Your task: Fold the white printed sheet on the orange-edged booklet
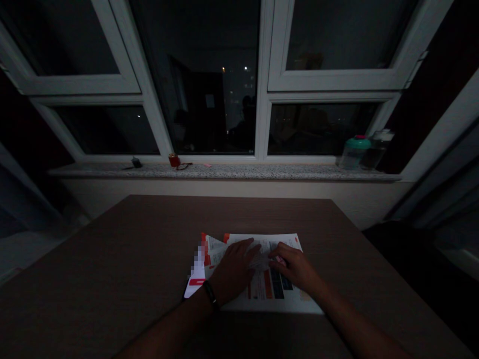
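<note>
A printed sheet of paper, white with orange and dark blocks, lies on the brown table. My left hand rests on it, palm down with fingers stretched out, and wears a dark wristband. Over the right part of the paper, my right hand has its fingers curled together. Something small and pinkish shows between those fingers, too dim to name. A phone with a lit screen lies at the paper's left side, next to my left wrist. A folded paper corner sticks up beside it.
Beyond the table runs a speckled stone windowsill below dark windows. On it stand a teal-lidded bottle, another clear bottle, a small red jar and a small dark object. Curtains hang at both sides.
</note>
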`<move>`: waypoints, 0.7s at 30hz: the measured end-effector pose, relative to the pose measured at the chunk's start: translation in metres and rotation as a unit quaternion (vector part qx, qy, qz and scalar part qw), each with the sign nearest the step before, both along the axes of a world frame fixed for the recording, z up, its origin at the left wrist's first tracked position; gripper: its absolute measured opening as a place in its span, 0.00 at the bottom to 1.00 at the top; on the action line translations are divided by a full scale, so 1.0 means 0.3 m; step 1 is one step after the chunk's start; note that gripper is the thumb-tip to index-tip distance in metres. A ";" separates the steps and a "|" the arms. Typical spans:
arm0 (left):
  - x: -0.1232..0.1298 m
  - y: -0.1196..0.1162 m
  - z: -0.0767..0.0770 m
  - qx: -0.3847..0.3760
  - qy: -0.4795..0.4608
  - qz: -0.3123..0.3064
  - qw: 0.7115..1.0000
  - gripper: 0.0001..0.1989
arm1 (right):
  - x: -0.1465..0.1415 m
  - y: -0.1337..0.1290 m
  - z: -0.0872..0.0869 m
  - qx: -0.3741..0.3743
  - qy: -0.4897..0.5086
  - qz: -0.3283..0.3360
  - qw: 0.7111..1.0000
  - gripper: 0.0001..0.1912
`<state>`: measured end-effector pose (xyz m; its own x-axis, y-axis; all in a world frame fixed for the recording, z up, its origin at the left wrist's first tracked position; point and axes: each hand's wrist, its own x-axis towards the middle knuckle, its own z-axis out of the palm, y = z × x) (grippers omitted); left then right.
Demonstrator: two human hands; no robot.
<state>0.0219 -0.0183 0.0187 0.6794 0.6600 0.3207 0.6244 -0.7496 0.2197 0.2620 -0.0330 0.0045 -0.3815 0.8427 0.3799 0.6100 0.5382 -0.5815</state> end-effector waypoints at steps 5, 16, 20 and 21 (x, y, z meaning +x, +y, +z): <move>-0.010 0.009 -0.021 -0.036 0.012 0.077 0.996 0.33 | -0.003 -0.005 0.007 -0.009 -0.040 -0.006 0.999 0.06; -0.012 0.016 -0.043 -0.054 -0.006 0.078 0.995 0.25 | -0.006 0.006 0.017 -0.054 -0.140 -0.065 0.987 0.11; -0.011 0.013 -0.033 -0.071 -0.037 0.046 0.996 0.22 | 0.014 0.020 0.002 -0.048 -0.162 -0.139 0.976 0.15; -0.010 0.014 -0.030 -0.080 -0.038 0.039 0.995 0.22 | 0.017 0.021 0.000 -0.046 -0.168 -0.153 0.973 0.16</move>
<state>0.0189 -0.0143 0.0096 0.6012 0.7568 0.2566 0.6566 -0.6509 0.3811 0.2672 -0.0267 0.0045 -0.1966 0.9608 0.1953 0.8977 0.2565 -0.3582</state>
